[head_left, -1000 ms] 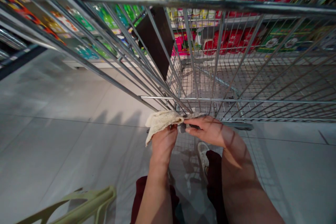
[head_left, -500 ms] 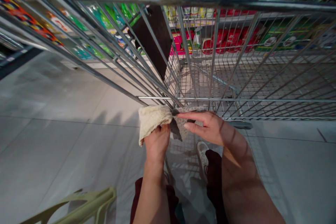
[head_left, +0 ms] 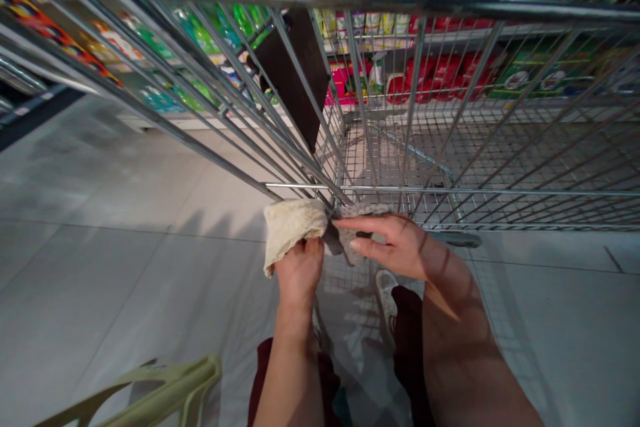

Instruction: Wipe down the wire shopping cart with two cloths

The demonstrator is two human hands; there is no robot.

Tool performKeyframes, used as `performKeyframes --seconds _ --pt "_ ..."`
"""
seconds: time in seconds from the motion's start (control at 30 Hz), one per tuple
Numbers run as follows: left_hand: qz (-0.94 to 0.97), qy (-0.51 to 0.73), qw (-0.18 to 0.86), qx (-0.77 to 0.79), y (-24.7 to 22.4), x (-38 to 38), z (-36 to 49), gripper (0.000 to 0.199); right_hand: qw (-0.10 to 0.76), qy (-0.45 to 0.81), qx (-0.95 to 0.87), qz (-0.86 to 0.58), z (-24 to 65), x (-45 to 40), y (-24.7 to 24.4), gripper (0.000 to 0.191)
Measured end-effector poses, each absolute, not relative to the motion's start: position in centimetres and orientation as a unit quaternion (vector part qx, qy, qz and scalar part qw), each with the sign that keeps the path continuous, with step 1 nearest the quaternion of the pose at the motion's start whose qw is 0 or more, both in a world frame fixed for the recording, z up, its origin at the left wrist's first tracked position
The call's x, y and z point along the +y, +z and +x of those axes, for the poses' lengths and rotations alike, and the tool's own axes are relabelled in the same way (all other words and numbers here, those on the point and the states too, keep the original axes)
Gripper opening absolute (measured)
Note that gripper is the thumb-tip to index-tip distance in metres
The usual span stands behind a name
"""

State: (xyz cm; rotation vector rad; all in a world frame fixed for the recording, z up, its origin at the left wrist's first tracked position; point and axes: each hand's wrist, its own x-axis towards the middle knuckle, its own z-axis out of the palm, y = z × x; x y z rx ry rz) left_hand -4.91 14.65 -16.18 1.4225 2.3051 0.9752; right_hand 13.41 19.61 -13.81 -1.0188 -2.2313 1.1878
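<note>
A crumpled cream cloth [head_left: 293, 232] is gripped by my left hand [head_left: 299, 271], which holds its bunched end. Its darker, grey-speckled part [head_left: 353, 235] stretches to the right, pinched between the fingers and thumb of my right hand [head_left: 385, 243]. Both hands are just in front of the near edge of a wire shopping cart [head_left: 400, 190], and the cloth's top edge nearly meets the cart's lower rail. I cannot tell whether it touches.
The cart's wire basket fills the upper right, with a dark flat panel [head_left: 293, 73] inside it. Stocked store shelves [head_left: 445, 73] show through the mesh. Below lie a grey tiled floor [head_left: 100, 267], a white shoe [head_left: 386, 300] and a pale green plastic object [head_left: 165, 393].
Both hands have shifted slightly left, and my right fingers reach further along the cloth. More of its grey-speckled part now shows between my hands, and the cloth hangs lower there.
</note>
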Motion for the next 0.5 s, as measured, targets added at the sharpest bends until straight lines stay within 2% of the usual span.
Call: performKeyframes --seconds 0.1,0.2,0.27,0.4,0.5 --pt "0.464 0.405 0.096 0.782 -16.0 14.1 -5.1 0.041 0.293 0.475 -0.763 -0.326 13.7 19.4 -12.3 0.039" --pt "0.462 0.413 0.086 0.78 -16.0 14.2 -5.0 0.041 0.303 0.484 -0.752 -0.328 13.7 19.4 -12.4 0.039" --pt "0.482 0.381 0.105 0.782 -16.2 14.5 -4.8 0.039 0.252 0.462 -0.775 -0.35 13.6 19.5 -13.5 0.039" --pt "0.541 0.283 0.136 0.78 -16.7 15.2 -4.2 0.037 0.081 0.347 -0.811 -0.465 13.2 19.4 -16.0 0.043" --pt "0.57 0.251 0.125 0.772 -16.9 15.3 -3.8 0.038 0.031 0.303 -0.813 -0.497 13.0 19.2 -16.7 0.045"
